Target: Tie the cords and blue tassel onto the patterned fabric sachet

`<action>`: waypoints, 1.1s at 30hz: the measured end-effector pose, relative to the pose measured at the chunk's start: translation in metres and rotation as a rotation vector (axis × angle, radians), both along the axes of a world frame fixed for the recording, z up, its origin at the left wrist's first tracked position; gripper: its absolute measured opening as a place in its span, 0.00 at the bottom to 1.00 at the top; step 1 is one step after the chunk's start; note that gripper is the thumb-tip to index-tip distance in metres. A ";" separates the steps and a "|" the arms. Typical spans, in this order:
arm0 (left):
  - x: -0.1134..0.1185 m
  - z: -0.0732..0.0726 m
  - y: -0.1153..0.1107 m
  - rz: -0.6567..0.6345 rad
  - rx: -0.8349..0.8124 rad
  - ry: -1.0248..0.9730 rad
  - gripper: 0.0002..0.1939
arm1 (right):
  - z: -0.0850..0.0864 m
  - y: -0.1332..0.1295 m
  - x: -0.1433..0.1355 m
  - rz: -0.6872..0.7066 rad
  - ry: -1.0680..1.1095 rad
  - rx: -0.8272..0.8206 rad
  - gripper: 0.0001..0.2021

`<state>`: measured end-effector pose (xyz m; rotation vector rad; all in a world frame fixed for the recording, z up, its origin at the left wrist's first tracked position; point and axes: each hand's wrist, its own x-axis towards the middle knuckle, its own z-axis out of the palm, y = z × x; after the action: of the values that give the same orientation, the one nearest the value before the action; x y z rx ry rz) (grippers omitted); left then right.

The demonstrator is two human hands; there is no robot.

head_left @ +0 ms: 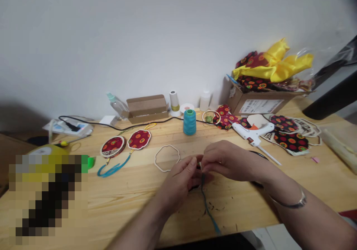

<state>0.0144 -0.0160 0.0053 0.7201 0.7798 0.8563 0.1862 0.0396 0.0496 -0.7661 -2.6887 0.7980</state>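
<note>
Toward the front edge of the worktop (178,224), the blue tassel (207,205) was stretched lengthwise from the hands, its top pinched by the right hand (220,161); what was held by the curled left hand (185,174) could not be told.

Soft, dim light; blurred, stretched edges

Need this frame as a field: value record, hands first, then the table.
left_hand: left hand, holding a small piece mostly hidden by fingers
right_hand: right hand, fingertips at that piece; exact grip unclear
hanging_below: teal tassel
surface: wooden table
beyond_hands: teal thread spool, upright; scalloped wooden outline, lying flat
left_side: round ornament, scalloped ornament
right_side: white glue gun, lying down
back_right: cardboard box, yellow fabric on top
unreadable: lower-left area, pixelated
</note>
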 end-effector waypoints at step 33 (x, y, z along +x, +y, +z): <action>-0.001 0.003 0.002 -0.093 0.163 0.412 0.13 | -0.021 0.024 -0.001 -0.569 0.316 0.029 0.10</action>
<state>0.0135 -0.0145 0.0083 1.0902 1.0406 0.6998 0.1854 0.0633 0.0289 -1.2032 -2.0438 0.6605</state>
